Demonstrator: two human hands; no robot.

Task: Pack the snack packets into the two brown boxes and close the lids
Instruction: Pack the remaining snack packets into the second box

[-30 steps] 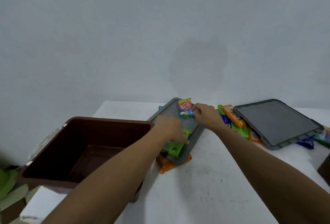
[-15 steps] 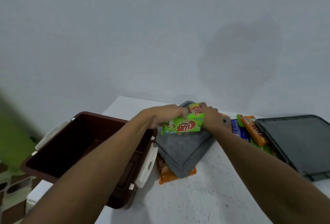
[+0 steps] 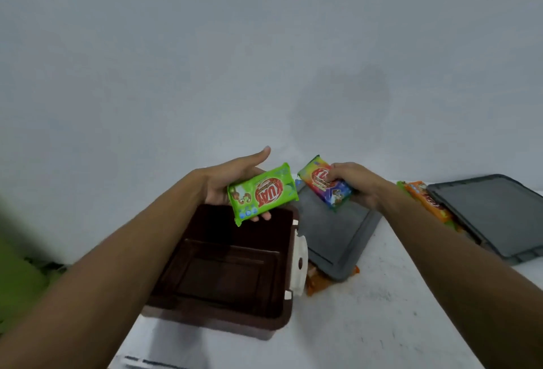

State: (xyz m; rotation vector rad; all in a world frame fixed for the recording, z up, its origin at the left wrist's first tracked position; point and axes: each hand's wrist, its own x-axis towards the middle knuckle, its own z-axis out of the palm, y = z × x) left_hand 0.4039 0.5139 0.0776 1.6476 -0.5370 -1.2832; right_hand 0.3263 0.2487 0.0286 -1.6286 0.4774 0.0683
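My left hand (image 3: 232, 180) holds a green snack packet (image 3: 261, 194) above the far edge of an open brown box (image 3: 223, 274), which has nothing inside. My right hand (image 3: 357, 185) grips a multicoloured snack packet (image 3: 321, 183) over a grey lid (image 3: 335, 233) lying just right of the box. An orange packet (image 3: 318, 282) pokes out from under that lid. More packets, orange and green (image 3: 426, 199), lie beside a second grey lid (image 3: 493, 213) at the right. The second brown box is out of view.
The box has a white latch (image 3: 299, 263) on its right side. All of it sits on a white table (image 3: 367, 324) against a plain grey wall. Something green and blurred (image 3: 14, 268) shows past the table's left edge.
Both hands have lifted packets off the grey lid. The left hand has carried the green packet leftward over the box; the right hand has raised the multicoloured packet. My view has shifted toward the box.
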